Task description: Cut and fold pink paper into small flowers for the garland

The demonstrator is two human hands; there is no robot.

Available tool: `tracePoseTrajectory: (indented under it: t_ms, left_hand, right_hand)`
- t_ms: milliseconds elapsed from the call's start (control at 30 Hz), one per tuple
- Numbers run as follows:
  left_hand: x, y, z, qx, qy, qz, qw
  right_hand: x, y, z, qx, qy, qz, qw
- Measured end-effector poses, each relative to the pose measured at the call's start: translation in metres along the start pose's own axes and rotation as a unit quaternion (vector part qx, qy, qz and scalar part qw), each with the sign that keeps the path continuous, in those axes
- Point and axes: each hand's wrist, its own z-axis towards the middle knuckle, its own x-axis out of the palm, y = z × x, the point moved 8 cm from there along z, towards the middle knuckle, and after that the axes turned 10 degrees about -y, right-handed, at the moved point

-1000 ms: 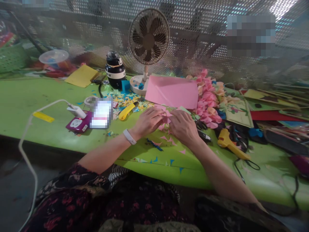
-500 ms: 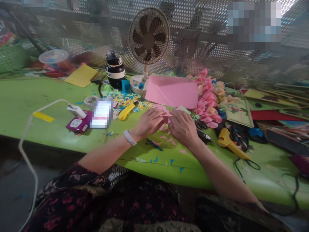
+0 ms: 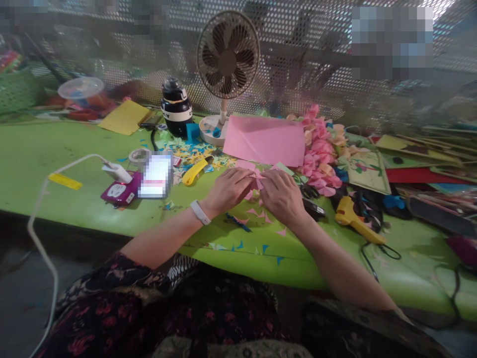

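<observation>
Dim, hazy light leaves soft glare on the table (image 3: 33,159)

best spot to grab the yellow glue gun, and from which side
Take the yellow glue gun by its slim handle, probably with the right hand coming from the near side: the handle slants toward the near edge of the table, while the bulkier body points away.

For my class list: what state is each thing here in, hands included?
left hand: closed on the pink paper piece
right hand: closed on it too
pink paper piece: pinched, partly hidden
fan: upright, blades look still
bottle: upright
phone: screen lit
purple socket: red light on
white charger: plugged in
pink sheet: spread open
yellow glue gun: lying down
paper scraps: scattered
</observation>
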Motion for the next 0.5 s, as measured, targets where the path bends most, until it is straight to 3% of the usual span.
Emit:
tracePoseTrajectory:
  t_ms: [500]
  left_hand:
    - [0.012,-0.005,-0.002,0.008,0.073,0.078,0.994]
  right_hand:
    - [0.006,0.000,-0.004,0.016,0.019,0.029,0.999]
